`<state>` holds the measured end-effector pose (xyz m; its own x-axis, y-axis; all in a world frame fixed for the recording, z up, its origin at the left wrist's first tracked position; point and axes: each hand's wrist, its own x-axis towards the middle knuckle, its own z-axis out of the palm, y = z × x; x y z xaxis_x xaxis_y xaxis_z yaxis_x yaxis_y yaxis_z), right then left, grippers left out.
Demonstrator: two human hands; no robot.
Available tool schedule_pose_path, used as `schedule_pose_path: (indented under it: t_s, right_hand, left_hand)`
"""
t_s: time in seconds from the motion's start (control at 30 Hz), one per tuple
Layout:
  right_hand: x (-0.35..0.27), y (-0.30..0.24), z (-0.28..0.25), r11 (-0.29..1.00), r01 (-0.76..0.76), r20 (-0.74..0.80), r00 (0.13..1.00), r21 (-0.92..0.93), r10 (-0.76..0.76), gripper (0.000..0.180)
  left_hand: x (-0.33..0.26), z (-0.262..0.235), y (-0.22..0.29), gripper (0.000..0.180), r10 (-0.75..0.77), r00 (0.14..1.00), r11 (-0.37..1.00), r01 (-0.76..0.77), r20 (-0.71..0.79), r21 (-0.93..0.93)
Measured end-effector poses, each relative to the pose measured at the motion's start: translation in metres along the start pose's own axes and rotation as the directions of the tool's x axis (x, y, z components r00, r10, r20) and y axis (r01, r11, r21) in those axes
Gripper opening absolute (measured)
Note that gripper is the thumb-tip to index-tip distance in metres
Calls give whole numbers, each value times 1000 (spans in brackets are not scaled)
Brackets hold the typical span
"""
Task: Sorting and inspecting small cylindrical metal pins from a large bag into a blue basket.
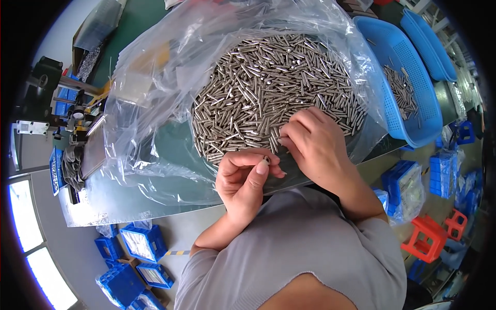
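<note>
A wide heap of small metal pins (268, 82) lies on a clear plastic bag (165, 150) spread over the green table. At the heap's near edge, my left hand (243, 181) pinches a small metal pin, seen end-on with a dark hole (266, 159), between thumb and fingers. My right hand (318, 147) is just to the right, its fingers bent down at the edge of the heap. The fingertips are pressed together next to a few loose pins, and whatever they hold is too hidden to make out.
A blue plastic basket (429, 116) with some pins stands right of the bag, another blue basket (431, 49) beyond it. At the left is a machine (46, 95) with metal fittings. Blue crates (144, 240) and a red stool (426, 238) stand on the floor.
</note>
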<state>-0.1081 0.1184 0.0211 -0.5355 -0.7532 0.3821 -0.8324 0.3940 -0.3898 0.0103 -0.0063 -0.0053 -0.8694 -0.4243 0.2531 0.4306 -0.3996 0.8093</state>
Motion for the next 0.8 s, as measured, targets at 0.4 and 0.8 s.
schedule_pose_path:
  t_s: [0.4,0.8]
  right_hand:
    - [-11,-12,-23,844,38,-123,992,535,33,14]
    - [-21,-11,-7,889,205,-264,959,409,-100,22]
  left_hand:
    - [1,3,3,11,-123,992,990,119,41,81]
    - [-2,10,-3,7,-73,988,958,107,-132,266]
